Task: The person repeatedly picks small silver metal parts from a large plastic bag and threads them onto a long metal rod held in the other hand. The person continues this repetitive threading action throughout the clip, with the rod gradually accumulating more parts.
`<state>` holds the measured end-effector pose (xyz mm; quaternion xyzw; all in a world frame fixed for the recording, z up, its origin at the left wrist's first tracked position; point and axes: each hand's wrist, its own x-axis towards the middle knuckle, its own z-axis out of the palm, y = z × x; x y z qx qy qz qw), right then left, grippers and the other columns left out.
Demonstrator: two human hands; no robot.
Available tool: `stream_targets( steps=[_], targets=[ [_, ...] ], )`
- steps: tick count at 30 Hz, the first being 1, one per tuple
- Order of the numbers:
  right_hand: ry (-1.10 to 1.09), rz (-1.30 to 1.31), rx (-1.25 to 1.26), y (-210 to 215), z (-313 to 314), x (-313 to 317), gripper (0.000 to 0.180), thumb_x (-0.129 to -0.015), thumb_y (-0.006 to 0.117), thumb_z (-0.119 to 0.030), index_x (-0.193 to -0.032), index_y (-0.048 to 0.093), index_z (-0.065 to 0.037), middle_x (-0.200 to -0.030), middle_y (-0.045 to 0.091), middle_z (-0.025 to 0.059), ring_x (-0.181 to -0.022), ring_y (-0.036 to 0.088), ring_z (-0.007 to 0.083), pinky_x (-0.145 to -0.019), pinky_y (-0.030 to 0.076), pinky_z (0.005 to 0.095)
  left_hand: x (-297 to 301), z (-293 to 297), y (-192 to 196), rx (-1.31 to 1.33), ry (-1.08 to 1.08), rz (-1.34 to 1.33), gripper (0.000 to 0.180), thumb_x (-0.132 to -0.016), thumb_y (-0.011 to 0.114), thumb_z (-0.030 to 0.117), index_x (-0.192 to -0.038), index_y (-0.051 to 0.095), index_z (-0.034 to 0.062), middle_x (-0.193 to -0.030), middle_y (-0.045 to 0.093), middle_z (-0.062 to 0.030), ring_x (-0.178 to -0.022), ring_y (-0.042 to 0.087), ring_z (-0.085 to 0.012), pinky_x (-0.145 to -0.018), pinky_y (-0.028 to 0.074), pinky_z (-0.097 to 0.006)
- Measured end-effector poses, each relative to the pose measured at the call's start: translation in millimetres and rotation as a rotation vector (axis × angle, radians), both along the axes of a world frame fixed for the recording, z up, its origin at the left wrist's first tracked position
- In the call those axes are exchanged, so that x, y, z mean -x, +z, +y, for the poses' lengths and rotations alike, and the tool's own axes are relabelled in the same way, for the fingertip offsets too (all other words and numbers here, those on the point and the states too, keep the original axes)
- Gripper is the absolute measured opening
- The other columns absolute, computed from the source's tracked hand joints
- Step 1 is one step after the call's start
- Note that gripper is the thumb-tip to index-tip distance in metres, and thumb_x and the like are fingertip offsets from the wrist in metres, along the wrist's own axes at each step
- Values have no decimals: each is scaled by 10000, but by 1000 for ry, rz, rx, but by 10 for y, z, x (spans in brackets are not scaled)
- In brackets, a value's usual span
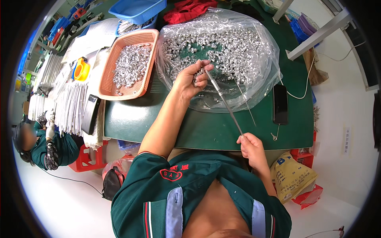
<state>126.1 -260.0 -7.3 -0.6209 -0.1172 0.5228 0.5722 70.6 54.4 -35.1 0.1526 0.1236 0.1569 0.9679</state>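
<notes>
A slim grey metal rod (230, 111) slants between my hands, with a brighter silver section near its upper end. My left hand (191, 79) has its fingers curled at that upper end, above a transparent plastic bag (266, 59) spread open on the table. My right hand (251, 146) pinches the rod's lower end by the table's near edge. Many small shiny metal pieces (242, 53) fill the bag. Beside the rod, a thin metal wire (246, 99) lies partly over the bag's near edge. Whether my left fingers also hold a small piece cannot be made out.
Left of the bag stands an orange basket (107, 75) of small metal pieces, with blue baskets (139, 12) behind. A phone (280, 105) lies on the green table (190, 137) at right, another (91, 114) at left. A co-worker (51, 146) sits far left, near stacked rods (72, 103).
</notes>
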Motion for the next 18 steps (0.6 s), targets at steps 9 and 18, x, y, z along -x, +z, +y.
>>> stream_targets(
  steps=[9, 18],
  targets=[
    [0, -37, -10, 22, 9, -19, 213, -955, 479, -186, -833, 547, -25, -558, 336, -77, -466, 263, 7, -414, 213, 183, 20, -19, 46, -88, -51, 19, 341, -977, 438, 285, -1149, 477, -7, -949, 578, -101, -491, 336, -62, -408, 285, -189],
    [22, -27, 13, 30, 27, -17, 219, -957, 483, -199, -832, 545, -30, -555, 331, -83, -461, 257, 3, -409, 207, 183, 5, -60, 57, -120, -26, 67, 339, -978, 429, 321, -1145, 491, 33, -933, 582, -90, -475, 331, -63, -398, 278, -188]
  ],
)
